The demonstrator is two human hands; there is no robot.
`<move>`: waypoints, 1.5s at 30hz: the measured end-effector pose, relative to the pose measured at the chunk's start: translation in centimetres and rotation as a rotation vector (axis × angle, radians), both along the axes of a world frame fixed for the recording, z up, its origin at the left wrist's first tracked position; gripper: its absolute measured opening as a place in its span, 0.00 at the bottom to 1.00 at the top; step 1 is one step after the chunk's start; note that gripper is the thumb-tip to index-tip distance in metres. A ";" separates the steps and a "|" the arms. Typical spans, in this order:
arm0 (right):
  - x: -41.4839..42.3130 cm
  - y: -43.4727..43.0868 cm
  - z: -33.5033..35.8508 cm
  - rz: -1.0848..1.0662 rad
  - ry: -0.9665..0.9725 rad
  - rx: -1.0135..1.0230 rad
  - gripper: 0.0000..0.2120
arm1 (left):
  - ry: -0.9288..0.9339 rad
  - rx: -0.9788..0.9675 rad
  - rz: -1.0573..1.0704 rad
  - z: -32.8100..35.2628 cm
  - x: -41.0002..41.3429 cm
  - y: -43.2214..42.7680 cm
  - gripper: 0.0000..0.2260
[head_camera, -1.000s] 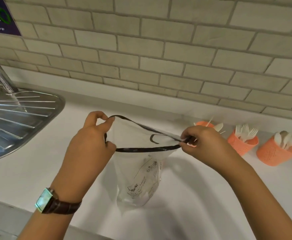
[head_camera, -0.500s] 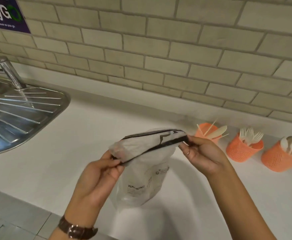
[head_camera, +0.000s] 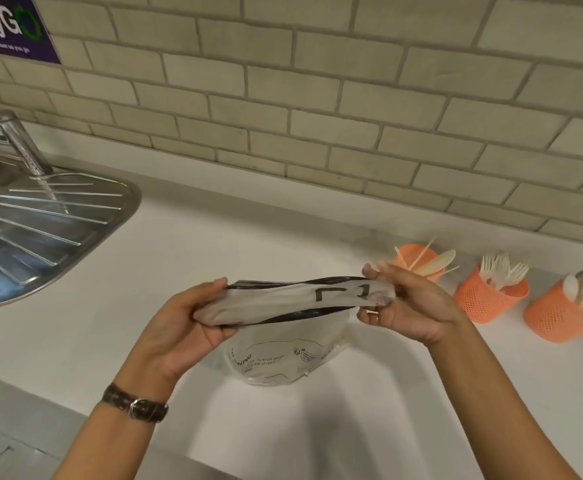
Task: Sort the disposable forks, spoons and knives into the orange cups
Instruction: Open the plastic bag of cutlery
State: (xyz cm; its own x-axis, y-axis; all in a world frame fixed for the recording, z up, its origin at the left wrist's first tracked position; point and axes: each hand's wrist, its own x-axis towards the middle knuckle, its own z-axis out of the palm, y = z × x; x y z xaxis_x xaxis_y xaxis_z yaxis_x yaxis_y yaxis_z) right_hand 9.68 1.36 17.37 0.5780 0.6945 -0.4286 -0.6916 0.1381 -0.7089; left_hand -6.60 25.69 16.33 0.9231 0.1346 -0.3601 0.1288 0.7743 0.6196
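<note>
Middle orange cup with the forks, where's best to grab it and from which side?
I'd grip the middle orange cup round its mesh wall, below the rim, coming from the front: forks fan out of the top, and the knife cup and spoon cup flank it.

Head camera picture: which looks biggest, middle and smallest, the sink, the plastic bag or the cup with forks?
1. Sink, though partly cut off.
2. Plastic bag, held nearer the camera.
3. Cup with forks.

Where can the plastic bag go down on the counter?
The white counter is bare between the sink and the plastic bag, back to the tiled wall, and nearer than the bag too. The right side is crowded: three orange cups stand in a row.
</note>
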 end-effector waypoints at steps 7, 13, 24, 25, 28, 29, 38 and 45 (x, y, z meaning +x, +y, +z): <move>-2.4 0.8 -0.2 -0.235 -0.765 -0.442 0.15 | 0.221 0.998 0.272 -0.8 -1.1 -0.1 0.17; -3.2 0.7 -1.3 -0.203 -0.920 -0.500 0.08 | 0.252 1.351 0.335 -1.8 -1.9 1.7 0.05; -1.2 0.7 -4.5 -0.347 0.350 0.159 0.53 | 0.163 -0.445 0.174 -2.4 -0.2 1.4 0.47; -1.0 0.6 -4.5 -0.339 0.356 0.156 0.56 | 0.156 -0.436 0.133 -2.0 -0.2 1.3 0.46; -0.5 0.5 -4.5 -0.312 0.385 0.143 0.55 | 0.162 -0.405 0.020 -1.4 -0.2 1.1 0.45; -0.6 0.6 -4.3 -0.286 0.375 0.138 0.53 | 0.167 -0.385 0.002 -1.2 -0.2 1.2 0.46; -0.3 1.1 -1.9 0.074 -0.034 -0.174 0.24 | 0.116 -0.420 0.089 -0.2 -0.3 3.2 0.32; 0.7 0.8 -2.1 0.015 0.056 -0.008 0.32 | 0.038 0.074 0.026 0.4 -0.1 2.8 0.31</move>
State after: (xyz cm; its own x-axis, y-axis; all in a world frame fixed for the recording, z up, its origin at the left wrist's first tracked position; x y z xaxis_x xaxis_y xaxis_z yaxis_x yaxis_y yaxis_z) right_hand 10.37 2.12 15.29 0.5429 0.6992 -0.4651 -0.7319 0.1223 -0.6704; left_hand -6.65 28.54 16.77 0.9049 0.1860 -0.3829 0.1336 0.7300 0.6703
